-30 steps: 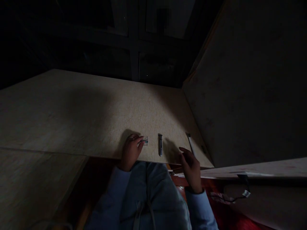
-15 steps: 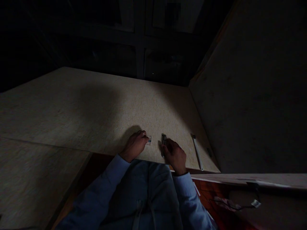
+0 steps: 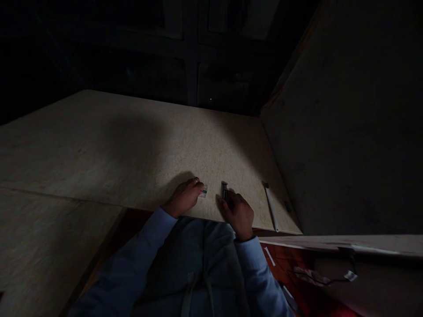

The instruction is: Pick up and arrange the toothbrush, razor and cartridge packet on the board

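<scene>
A large pale wooden board (image 3: 132,149) lies flat in front of me in dim light. My left hand (image 3: 183,198) rests on it near the front edge, its fingers pinched on a small pale piece (image 3: 203,190). Just to the right, my right hand (image 3: 237,212) is closed round a small dark slender tool (image 3: 224,190) whose tip stands on the board. The tool's lower part is hidden by my fingers.
A white pencil-like stick (image 3: 271,207) lies on the board to the right. An upright panel (image 3: 346,132) rises at the right side. Another board (image 3: 49,251) lies lower left. A cable with a white tag (image 3: 348,275) hangs over a red floor at the lower right.
My right hand has moved left from beside the white stick and closed on the dark tool. My left hand has stayed on the small pale piece.
</scene>
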The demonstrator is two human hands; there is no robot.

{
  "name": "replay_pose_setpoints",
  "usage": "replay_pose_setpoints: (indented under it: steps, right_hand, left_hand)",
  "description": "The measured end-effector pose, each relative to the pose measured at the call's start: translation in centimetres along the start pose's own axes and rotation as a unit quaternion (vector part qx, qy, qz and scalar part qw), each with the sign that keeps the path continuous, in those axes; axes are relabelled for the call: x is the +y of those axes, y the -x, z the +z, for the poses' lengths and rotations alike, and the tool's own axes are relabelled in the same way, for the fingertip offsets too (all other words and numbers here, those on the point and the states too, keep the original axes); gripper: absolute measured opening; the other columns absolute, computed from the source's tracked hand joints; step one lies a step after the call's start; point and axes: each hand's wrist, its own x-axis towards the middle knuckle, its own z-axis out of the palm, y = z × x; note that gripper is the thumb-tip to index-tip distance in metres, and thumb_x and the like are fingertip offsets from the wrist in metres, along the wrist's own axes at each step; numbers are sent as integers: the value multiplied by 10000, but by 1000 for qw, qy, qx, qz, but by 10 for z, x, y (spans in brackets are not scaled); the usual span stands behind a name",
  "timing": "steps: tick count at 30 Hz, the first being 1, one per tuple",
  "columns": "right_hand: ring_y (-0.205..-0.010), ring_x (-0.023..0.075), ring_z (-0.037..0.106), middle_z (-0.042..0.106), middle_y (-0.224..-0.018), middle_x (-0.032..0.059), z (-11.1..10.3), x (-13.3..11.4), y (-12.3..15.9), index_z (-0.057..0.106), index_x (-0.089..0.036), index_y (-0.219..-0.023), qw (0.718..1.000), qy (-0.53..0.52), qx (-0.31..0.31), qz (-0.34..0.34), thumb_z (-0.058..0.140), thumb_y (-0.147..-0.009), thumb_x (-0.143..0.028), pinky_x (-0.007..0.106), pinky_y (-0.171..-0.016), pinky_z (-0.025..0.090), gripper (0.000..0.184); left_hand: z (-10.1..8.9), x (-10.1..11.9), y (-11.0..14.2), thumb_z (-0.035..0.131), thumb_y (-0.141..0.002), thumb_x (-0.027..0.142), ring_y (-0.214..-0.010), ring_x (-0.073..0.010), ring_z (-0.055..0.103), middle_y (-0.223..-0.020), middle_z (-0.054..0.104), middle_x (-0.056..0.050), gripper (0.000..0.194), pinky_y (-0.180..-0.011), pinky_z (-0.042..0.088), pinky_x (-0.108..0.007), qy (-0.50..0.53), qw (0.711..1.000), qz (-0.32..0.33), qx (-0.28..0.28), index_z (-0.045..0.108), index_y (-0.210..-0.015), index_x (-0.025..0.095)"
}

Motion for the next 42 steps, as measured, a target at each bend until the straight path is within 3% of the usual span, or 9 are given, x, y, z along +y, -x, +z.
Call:
replay_pose_setpoints:
  steps: [6, 17, 22, 27, 35, 39, 42]
  right_hand:
    - [-838, 200, 659, 729, -1023, 92, -1, 0, 0, 674, -198, -1220, 1000, -3, -14, 1, 570, -949, -463, 259, -639, 364, 393]
    - [-796, 193, 644, 726, -967, 84, 2, 1, 1, 690, -212, -1187, 1000, 9, 3, -3, 535, -957, -484, 258, -610, 344, 388]
    - [-808, 203, 653, 728, -991, 92, 0, 0, 1, 689, -206, -1195, 1000, 9, -1, 2, 537, -958, -485, 262, -612, 344, 397]
    - [-813, 204, 654, 726, -1004, 91, -1, -1, 2, 688, -205, -1187, 1000, 5, -7, 6, 545, -953, -474, 265, -620, 345, 384]
    - [-816, 202, 648, 722, -1006, 103, 1, -1, 2, 692, -197, -1191, 1000, 11, 0, 9, 534, -961, -478, 266, -622, 346, 396]
    - [-825, 199, 644, 723, -998, 99, 2, 0, 2, 695, -184, -1187, 1000, 10, 5, 1, 541, -952, -455, 263, -631, 349, 391]
    - [-813, 195, 641, 723, -990, 96, 3, 0, 2, 696, -172, -1194, 1000, 18, 2, 6, 549, -936, -390, 262, -625, 337, 367]
  left_hand:
    - [-2, -9, -9, 520, -856, 39, -976, -225, 648, -1008, 679, -81, 211, -815, 501, -321, 14, 999, -2, -38, 660, -904, 189]
    - [6, -19, -10, 617, -828, 135, -836, -177, 656, -901, 702, -22, 88, -764, 503, -288, 119, 992, -29, 12, 644, -850, 216]
    - [7, -23, -16, 610, -844, 190, -802, -180, 679, -833, 738, -26, 100, -734, 494, -275, 147, 989, -35, -8, 702, -810, 208]
    - [3, -23, -20, 533, -894, 199, -824, -192, 693, -876, 768, -56, 228, -757, 495, -289, 106, 993, 8, -42, 742, -802, 204]
    - [0, -14, -15, 483, -946, 246, -879, -220, 679, -907, 741, -84, 253, -786, 501, -319, 53, 998, -6, -18, 710, -852, 185]
    - [-1, -12, -9, 511, -921, 266, -794, -194, 659, -831, 719, -58, 206, -747, 487, -299, 166, 983, -50, 56, 668, -812, 190]
    - [2, -5, -2, 571, -877, 353, -615, -154, 607, -710, 682, -19, 201, -599, 454, -264, 340, 927, -110, 111, 644, -789, 188]
